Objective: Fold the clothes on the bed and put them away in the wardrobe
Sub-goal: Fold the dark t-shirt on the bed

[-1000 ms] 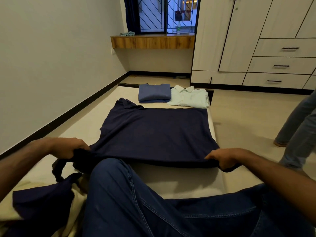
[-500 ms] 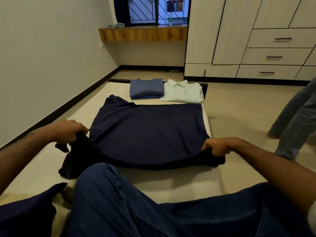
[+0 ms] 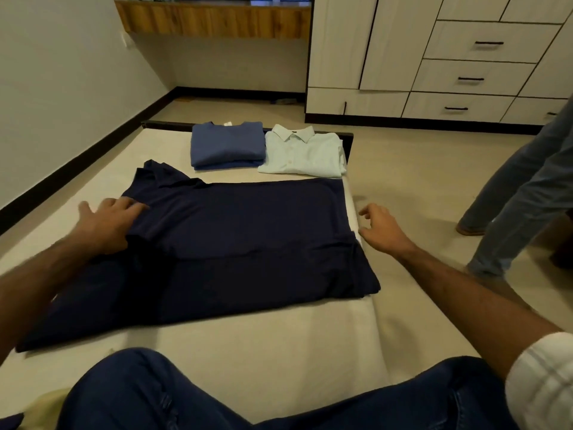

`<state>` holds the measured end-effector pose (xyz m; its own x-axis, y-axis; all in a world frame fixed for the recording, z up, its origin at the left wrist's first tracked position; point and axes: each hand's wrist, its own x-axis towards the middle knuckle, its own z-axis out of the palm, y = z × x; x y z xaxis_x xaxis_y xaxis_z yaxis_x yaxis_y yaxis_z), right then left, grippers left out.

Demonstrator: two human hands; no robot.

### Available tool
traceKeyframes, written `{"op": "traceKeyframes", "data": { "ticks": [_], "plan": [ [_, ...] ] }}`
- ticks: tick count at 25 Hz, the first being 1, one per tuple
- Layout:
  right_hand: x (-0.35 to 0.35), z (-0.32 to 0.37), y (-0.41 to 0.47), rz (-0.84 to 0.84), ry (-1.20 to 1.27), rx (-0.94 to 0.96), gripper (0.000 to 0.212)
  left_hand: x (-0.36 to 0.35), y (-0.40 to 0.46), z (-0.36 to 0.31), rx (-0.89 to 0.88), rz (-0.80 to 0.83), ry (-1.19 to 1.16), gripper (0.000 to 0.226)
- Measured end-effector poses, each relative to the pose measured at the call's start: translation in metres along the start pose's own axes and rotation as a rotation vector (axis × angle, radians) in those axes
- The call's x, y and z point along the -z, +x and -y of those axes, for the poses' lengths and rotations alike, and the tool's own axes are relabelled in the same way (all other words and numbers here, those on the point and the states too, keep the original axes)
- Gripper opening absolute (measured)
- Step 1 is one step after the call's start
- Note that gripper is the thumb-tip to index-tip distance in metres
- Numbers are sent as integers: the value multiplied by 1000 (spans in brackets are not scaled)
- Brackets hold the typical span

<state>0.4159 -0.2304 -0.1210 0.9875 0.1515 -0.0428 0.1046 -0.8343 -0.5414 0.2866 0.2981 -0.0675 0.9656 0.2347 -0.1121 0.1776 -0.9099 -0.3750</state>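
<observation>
With the left hand [image 3: 107,223] resting flat, fingers spread, on the navy shirt [image 3: 235,243] lying half-folded on the bed [image 3: 279,336] and the right hand [image 3: 379,228] loose and empty beside it, the unpinned right edge could slip open.

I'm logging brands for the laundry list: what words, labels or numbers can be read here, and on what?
None can be read.
Blue folded shirt: a small white neck tag, too small and blurred to read.
Navy shirt, pale collared shirt and wardrobe: no text shows.
</observation>
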Motion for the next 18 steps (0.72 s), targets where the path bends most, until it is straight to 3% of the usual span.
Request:
{"op": "traceKeyframes", "data": {
  "ticks": [2,4,6,8,12,15,18],
  "plan": [
    [-24,-19,-14,-43,11,-50,45,-2,5,-50,-222,-61,-101,60],
    [-39,-26,-40,-93,-14,-82,28,4,-2,-107,-478,-43,-225,51],
    [-51,-26,-69,-130,-71,-97,29,10,-16,-165,-714,26,-233,56],
    [-65,-23,-93,-110,-153,-105,35,8,-32,-220,-834,62,-208,68],
    [-93,-27,-100,-175,-221,-56,35,-11,-58,-289,-743,154,-201,84],
    [-85,-35,-99,-187,222,-92,23,-26,-63,-297,-658,75,-199,82],
    [-67,-51,-104,-206,659,-249,32,-30,-60,-293,-600,77,-213,92]
  ]
}}
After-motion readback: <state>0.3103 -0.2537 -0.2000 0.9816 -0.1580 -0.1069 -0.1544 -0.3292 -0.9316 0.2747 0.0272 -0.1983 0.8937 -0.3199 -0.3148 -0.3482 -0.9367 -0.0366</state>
